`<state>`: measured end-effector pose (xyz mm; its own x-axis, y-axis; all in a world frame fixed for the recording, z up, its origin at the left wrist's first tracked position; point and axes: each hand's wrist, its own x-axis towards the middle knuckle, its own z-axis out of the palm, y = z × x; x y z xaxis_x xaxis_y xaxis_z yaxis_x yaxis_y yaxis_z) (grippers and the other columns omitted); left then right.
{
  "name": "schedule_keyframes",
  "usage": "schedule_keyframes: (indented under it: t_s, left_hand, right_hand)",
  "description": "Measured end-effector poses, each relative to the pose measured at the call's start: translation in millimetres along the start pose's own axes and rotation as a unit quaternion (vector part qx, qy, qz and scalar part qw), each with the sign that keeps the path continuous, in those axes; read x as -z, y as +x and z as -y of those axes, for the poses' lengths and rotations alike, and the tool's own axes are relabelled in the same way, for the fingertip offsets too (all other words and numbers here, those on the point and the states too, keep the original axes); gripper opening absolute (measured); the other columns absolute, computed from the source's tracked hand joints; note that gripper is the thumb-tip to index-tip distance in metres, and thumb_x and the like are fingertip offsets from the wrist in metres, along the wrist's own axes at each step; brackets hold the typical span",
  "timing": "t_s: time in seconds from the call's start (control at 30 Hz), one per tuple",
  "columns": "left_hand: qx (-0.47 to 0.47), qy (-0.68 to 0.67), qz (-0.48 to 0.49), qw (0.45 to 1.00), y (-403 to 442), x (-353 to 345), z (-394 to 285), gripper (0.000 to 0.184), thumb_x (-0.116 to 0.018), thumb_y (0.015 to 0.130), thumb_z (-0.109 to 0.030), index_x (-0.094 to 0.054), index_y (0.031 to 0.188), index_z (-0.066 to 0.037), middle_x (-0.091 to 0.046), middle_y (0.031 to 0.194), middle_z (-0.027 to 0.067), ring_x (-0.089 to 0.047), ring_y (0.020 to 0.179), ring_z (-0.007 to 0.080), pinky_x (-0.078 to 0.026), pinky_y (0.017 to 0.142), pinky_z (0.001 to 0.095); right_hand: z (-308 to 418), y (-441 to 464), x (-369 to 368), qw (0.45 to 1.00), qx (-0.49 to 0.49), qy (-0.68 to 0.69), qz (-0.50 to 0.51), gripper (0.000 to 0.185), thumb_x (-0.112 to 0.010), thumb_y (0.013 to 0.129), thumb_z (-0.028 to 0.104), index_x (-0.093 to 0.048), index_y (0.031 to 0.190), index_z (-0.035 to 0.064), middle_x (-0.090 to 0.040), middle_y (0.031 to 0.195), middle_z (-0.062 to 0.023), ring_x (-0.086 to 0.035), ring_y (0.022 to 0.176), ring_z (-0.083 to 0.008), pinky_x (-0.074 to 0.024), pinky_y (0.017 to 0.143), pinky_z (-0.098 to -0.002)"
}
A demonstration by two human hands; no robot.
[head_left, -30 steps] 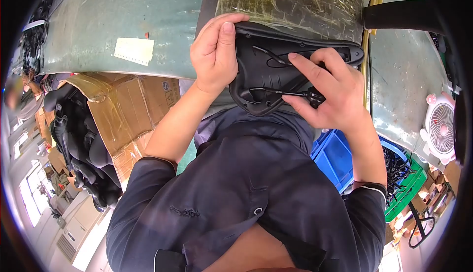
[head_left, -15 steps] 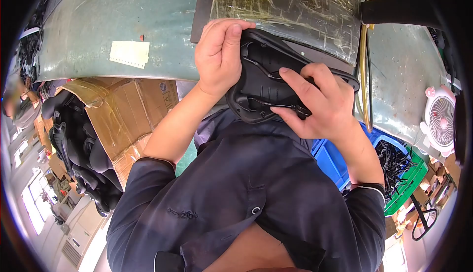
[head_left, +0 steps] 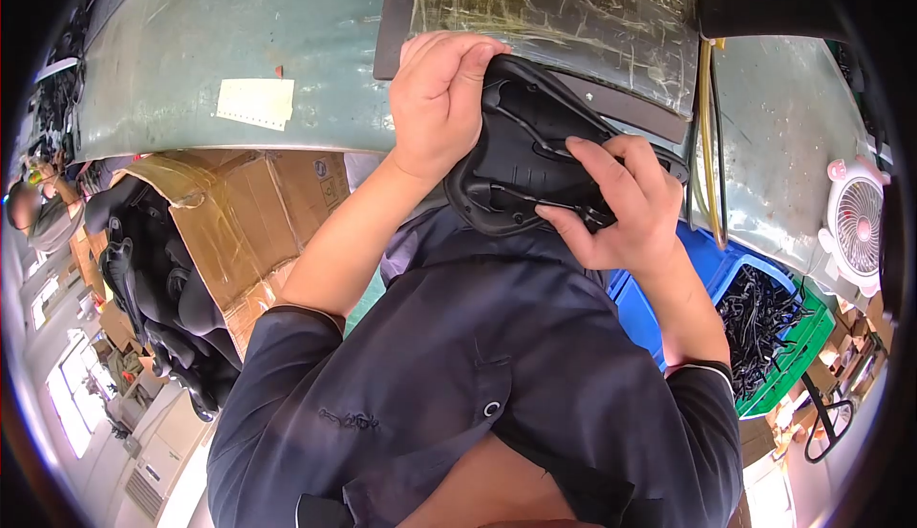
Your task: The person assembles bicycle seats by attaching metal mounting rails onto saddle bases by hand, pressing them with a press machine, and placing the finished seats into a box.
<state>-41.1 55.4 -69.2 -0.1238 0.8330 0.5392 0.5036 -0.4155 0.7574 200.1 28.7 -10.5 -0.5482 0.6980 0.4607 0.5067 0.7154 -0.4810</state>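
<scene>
A black bicycle saddle (head_left: 535,179) is held underside up between my hands, its wide end to the left and its narrow end toward the right. My left hand (head_left: 441,103) grips the upper left edge, fingers wrapped over the rim. Two thin black rails run along the saddle's underside. With thumb and forefinger apart, my right hand (head_left: 626,205) holds the rails near the narrow end; part of that end is hidden behind its fingers. Just beyond the saddle lies a board wrapped in scratched clear film (head_left: 559,26).
A cardboard box (head_left: 244,217) and black saddles (head_left: 158,280) are at the left. A blue bin of black parts (head_left: 759,318), a green crate (head_left: 798,361) and a fan (head_left: 853,227) stand right. Paper (head_left: 256,103) lies on the green table (head_left: 287,21). Another person (head_left: 57,217) is far left.
The saddle has tilted, its narrow end swinging down toward me. Both hands have moved with it, the left slightly to the right and the right lower.
</scene>
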Motion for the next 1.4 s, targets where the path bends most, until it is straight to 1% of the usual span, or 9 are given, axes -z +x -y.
schedule_keyframes:
  t_s: [0.63, 0.73, 0.77, 0.9, 0.97, 1.07, 1.1, 1.23, 1.4]
  left_hand:
    - [0.005, -0.013, 0.070, 0.997, 6, -2, -4, 0.013, -0.059, 0.106, -0.005, -0.070, 0.103, 0.001, -0.071, 0.103, 0.0100, -0.065, 0.097, 0.0200, -0.050, 0.090, 0.0308]
    - [-0.004, -0.049, 0.051, 0.997, 8, -4, -5, 0.007, -0.064, 0.101, -0.004, -0.071, 0.100, -0.002, -0.072, 0.095, 0.0112, -0.065, 0.092, 0.0288, -0.051, 0.087, 0.0359]
    - [-0.009, -0.052, 0.084, 0.995, 9, -1, -8, 0.010, -0.071, 0.097, -0.010, -0.070, 0.105, -0.004, -0.072, 0.114, 0.0146, -0.066, 0.102, 0.0335, -0.051, 0.092, 0.0397]
    - [-0.263, 0.020, 0.255, 0.931, 30, 22, -28, 0.046, -0.088, 0.074, -0.034, -0.066, 0.104, -0.007, -0.055, 0.150, 0.0203, -0.062, 0.122, 0.0447, -0.049, 0.100, 0.0511]
    - [-0.297, 0.056, 0.266, 0.915, 35, 26, -30, 0.038, -0.087, 0.075, -0.028, -0.065, 0.097, -0.006, -0.060, 0.143, 0.0193, -0.064, 0.119, 0.0412, -0.050, 0.097, 0.0492]
    - [-0.289, 0.125, 0.176, 0.933, 44, 24, -37, 0.026, -0.084, 0.080, -0.018, -0.066, 0.093, -0.005, -0.063, 0.135, 0.0171, -0.064, 0.114, 0.0390, -0.051, 0.094, 0.0480]
    - [-0.279, 0.144, 0.135, 0.940, 47, 19, -41, 0.023, -0.083, 0.081, -0.016, -0.066, 0.093, -0.005, -0.064, 0.133, 0.0162, -0.064, 0.112, 0.0384, -0.051, 0.092, 0.0476]
    - [-0.131, 0.219, 0.037, 0.966, 55, -18, -50, 0.016, -0.079, 0.089, -0.014, -0.070, 0.092, -0.002, -0.066, 0.124, 0.0182, -0.061, 0.107, 0.0399, -0.050, 0.092, 0.0469]
    - [-0.121, 0.166, 0.091, 0.974, 71, -35, -57, 0.018, -0.075, 0.089, -0.014, -0.069, 0.085, 0.002, -0.069, 0.122, 0.0202, -0.065, 0.108, 0.0422, -0.052, 0.092, 0.0490]
  right_hand:
    - [-17, 18, 6, 0.996, 0.028, 0.066, 0.046, 0.062, -0.091, 0.066, 0.032, -0.074, 0.119, 0.0053, -0.061, 0.091, -0.0084, -0.063, 0.065, -0.0235, -0.0519, 0.055, -0.0333]
    - [-17, 15, 7, 0.996, 0.038, 0.065, 0.041, 0.060, -0.091, 0.067, 0.033, -0.073, 0.119, 0.0074, -0.061, 0.093, -0.0068, -0.062, 0.063, -0.0226, -0.0509, 0.054, -0.0332]
    - [-18, 16, 9, 0.996, 0.045, 0.062, 0.043, 0.060, -0.091, 0.068, 0.033, -0.073, 0.119, 0.0079, -0.060, 0.093, -0.0066, -0.062, 0.063, -0.0225, -0.0508, 0.054, -0.0332]
    - [-26, 20, 18, 0.992, 0.096, 0.055, 0.066, 0.062, -0.090, 0.069, 0.034, -0.070, 0.122, 0.0101, -0.060, 0.100, -0.0049, -0.062, 0.065, -0.0213, -0.0512, 0.055, -0.0336]
    - [-28, 33, 33, 0.982, 0.109, 0.059, 0.144, 0.065, -0.090, 0.069, 0.033, -0.068, 0.125, 0.0103, -0.060, 0.108, -0.0060, -0.065, 0.079, -0.0244, -0.0547, 0.067, -0.0367]
    - [-36, 64, 48, 0.983, 0.176, 0.008, 0.041, 0.066, -0.090, 0.068, 0.034, -0.068, 0.126, 0.0111, -0.061, 0.118, -0.0088, -0.066, 0.099, -0.0295, -0.0549, 0.083, -0.0400]
    - [-35, 74, 60, 0.986, 0.161, -0.043, 0.024, 0.071, -0.088, 0.074, 0.035, -0.063, 0.133, 0.0046, -0.061, 0.130, -0.0157, -0.062, 0.117, -0.0383, -0.0517, 0.098, -0.0445]
    - [-31, 70, 30, 0.986, -0.157, 0.016, -0.059, 0.073, -0.077, 0.087, 0.033, -0.051, 0.137, -0.0134, -0.060, 0.127, -0.0300, -0.063, 0.113, -0.0498, -0.0543, 0.097, -0.0500]
    - [-52, 71, 0, 0.975, -0.158, -0.075, -0.134, 0.050, -0.073, 0.082, 0.020, -0.064, 0.123, -0.0067, -0.069, 0.108, -0.0203, -0.072, 0.089, -0.0396, -0.0602, 0.078, -0.0451]
